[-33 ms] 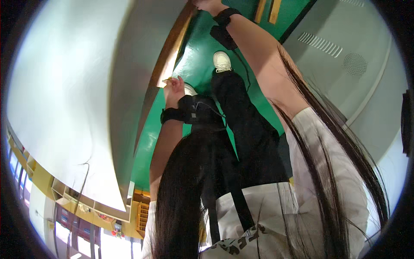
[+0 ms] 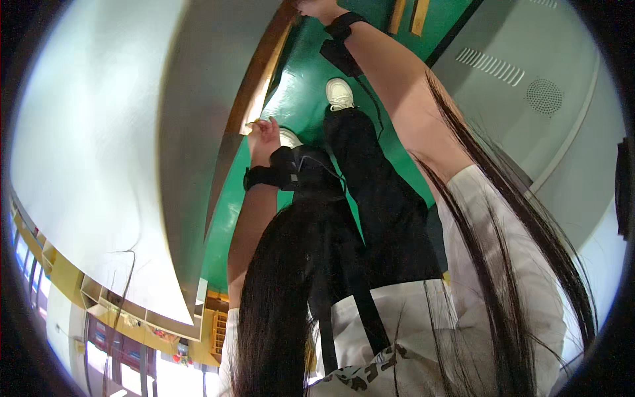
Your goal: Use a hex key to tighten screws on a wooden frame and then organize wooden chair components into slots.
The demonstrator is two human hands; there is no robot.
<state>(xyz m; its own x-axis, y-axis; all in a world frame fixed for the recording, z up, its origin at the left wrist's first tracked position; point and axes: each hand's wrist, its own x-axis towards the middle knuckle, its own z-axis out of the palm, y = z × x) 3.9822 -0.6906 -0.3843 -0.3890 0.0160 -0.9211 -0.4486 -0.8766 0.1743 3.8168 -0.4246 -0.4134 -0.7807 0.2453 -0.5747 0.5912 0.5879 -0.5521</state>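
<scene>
A large white and grey panel [image 2: 86, 152] with a brown wooden edge [image 2: 243, 106] fills the left side. My left hand [image 2: 264, 137] is at this edge, its thumb and a finger closed on it while the other fingers curl loosely. Something small and yellowish shows at the fingertips, too small to name. At the top border, my right hand [image 2: 319, 9] is beside the far part of the wooden edge. The picture cuts off its fingers, so their grip is hidden. Each wrist wears a black strap with a dark box and cable.
Below is a glossy green floor [image 2: 304, 59], with my white shoe [image 2: 340, 94] on it. A grey cabinet [image 2: 489, 99] with vent slots stands at the right. Wooden legs [image 2: 419, 16] show at the top. Shelves [image 2: 139, 314] and bright windows lie at lower left. Long dark hair hangs across the view.
The panel has shifted slightly to the left, and my left hand has moved a little left with its edge. My right hand has barely moved.
</scene>
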